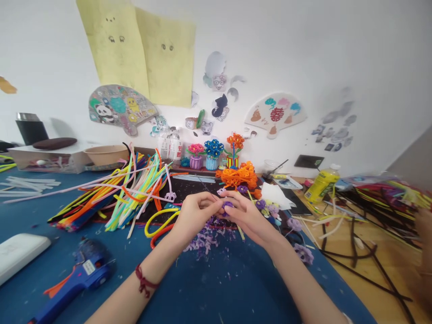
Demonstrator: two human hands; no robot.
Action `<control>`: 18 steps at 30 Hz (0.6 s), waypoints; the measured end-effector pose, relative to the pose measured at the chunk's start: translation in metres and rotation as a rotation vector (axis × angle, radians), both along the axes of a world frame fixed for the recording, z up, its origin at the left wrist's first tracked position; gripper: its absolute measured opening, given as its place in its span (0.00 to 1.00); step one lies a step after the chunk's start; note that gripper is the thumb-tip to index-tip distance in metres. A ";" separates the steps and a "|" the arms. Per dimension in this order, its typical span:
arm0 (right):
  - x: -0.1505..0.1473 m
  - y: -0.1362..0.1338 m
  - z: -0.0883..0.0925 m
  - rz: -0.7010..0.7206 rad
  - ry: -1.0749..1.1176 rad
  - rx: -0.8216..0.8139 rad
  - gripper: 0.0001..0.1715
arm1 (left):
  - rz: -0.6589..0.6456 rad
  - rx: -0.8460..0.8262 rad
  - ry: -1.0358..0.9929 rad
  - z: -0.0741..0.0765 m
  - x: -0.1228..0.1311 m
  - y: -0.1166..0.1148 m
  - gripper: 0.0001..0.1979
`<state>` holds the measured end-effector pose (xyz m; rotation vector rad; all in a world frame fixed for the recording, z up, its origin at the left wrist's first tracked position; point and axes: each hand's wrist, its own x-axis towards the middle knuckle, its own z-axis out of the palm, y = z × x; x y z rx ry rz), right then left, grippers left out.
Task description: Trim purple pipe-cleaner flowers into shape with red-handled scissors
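A small purple pipe-cleaner flower (227,205) sits between the fingertips of my two hands, above the middle of the blue mat (216,288). My left hand (198,215) pinches it from the left, and a thin dark stem seems to rise near those fingers. From the other side, my right hand (248,217) closes its fingers on the same flower. Purple fuzz clippings (202,238) are scattered beneath both hands. Yellow-handled scissors (162,223) lie just left of my left hand. Several finished purple flowers (303,254) rest to the right of my right hand.
Bundled colourful pipe cleaners (138,193) lie at left, behind a blue glue gun (84,272) and white case (22,256). Little potted flowers (213,155) stand by the wall. Orange flowers (239,175), a yellow bottle (322,182) and dark pipe cleaners (378,207) occupy the back and right.
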<state>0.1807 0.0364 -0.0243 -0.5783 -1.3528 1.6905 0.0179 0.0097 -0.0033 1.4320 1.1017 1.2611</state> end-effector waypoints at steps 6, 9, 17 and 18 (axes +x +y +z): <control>0.005 0.007 -0.001 -0.123 0.018 0.014 0.17 | 0.113 -0.001 -0.071 0.006 -0.004 0.000 0.11; 0.009 0.011 -0.001 -0.192 0.051 0.013 0.15 | 0.150 0.009 -0.094 0.010 -0.010 0.000 0.13; 0.016 0.025 0.000 -0.464 0.254 -0.016 0.19 | 0.118 -0.021 -0.024 0.010 -0.012 0.001 0.11; 0.017 0.026 0.000 -0.484 0.270 -0.011 0.20 | 0.097 -0.032 0.002 0.008 -0.011 0.002 0.11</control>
